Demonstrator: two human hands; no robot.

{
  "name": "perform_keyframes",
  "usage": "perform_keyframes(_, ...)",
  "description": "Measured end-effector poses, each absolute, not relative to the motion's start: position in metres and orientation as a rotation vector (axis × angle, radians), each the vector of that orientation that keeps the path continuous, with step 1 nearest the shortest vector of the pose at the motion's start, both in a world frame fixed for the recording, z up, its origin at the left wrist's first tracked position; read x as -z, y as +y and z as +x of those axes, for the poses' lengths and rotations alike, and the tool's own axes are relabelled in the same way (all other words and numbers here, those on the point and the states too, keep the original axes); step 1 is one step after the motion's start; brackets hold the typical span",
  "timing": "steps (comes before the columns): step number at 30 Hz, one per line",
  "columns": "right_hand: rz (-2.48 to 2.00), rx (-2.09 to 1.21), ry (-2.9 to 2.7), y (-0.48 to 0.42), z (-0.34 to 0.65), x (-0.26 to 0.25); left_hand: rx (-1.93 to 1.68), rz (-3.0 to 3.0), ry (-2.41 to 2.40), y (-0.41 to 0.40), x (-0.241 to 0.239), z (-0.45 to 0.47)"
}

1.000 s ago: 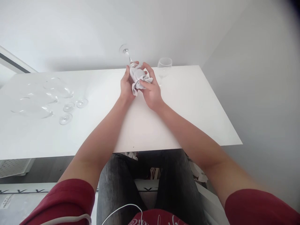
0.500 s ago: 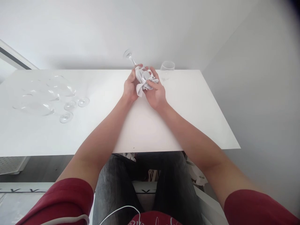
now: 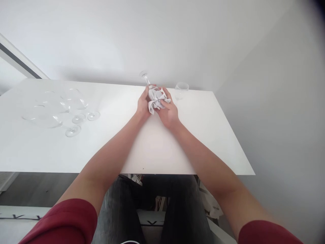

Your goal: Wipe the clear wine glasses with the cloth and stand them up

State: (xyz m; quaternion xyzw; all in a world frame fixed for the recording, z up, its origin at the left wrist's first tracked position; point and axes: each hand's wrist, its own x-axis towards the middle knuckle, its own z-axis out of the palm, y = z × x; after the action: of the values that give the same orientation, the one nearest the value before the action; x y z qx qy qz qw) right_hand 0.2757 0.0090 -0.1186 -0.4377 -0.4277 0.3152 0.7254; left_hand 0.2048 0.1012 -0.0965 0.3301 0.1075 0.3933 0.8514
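Observation:
Between my two hands is a clear wine glass [image 3: 146,79], tilted with its foot pointing away toward the wall. My left hand [image 3: 144,104] wraps round the side of its bowl. A crumpled pale grey cloth [image 3: 155,98] lies over and around the bowl and covers much of it. My right hand [image 3: 169,110] holds the cloth, thumb on top, pressed against the glass. Just beyond my right hand, a separate clear glass [image 3: 181,88] stands near the table's back edge.
On the left of the white table [image 3: 106,159] several clear wine glasses [image 3: 73,130] lie on their sides, feet toward me. A pale wall [image 3: 157,40] rises behind the table, and another wall [image 3: 274,112] stands at the right.
The whole view has shifted, so the table and hands sit lower in the picture. Both hands still hold the glass and cloth, with a slight change in the cloth's folds.

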Motion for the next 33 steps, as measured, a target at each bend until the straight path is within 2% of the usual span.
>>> perform_keyframes(5,-1.091,-0.404,-1.144,0.005,0.264,0.112,-0.821,0.687,0.286,0.104,0.104,0.208)
perform_keyframes(12,-0.849,-0.789,-0.876,0.002,0.272,0.108,-0.815,0.738,0.149,0.101,0.096,0.199)
perform_keyframes(19,-1.239,-0.326,-1.190,0.001,0.268,0.111,-0.959,0.831,0.297,0.108,0.108,0.203)
perform_keyframes(22,-1.341,-0.270,-1.345,-0.002,0.262,0.108,-0.998,0.791,0.319,0.112,0.112,0.203)
perform_keyframes(25,-1.312,-0.342,-1.306,-0.005,0.257,0.104,-0.955,0.806,0.327,0.112,0.113,0.202)
perform_keyframes(30,-1.028,-0.670,-0.925,-0.003,0.253,0.106,-0.969,0.833,0.223,0.112,0.108,0.199)
perform_keyframes(33,-1.057,-0.651,-0.885,0.000,0.254,0.109,-0.930,0.847,0.161,0.110,0.104,0.196)
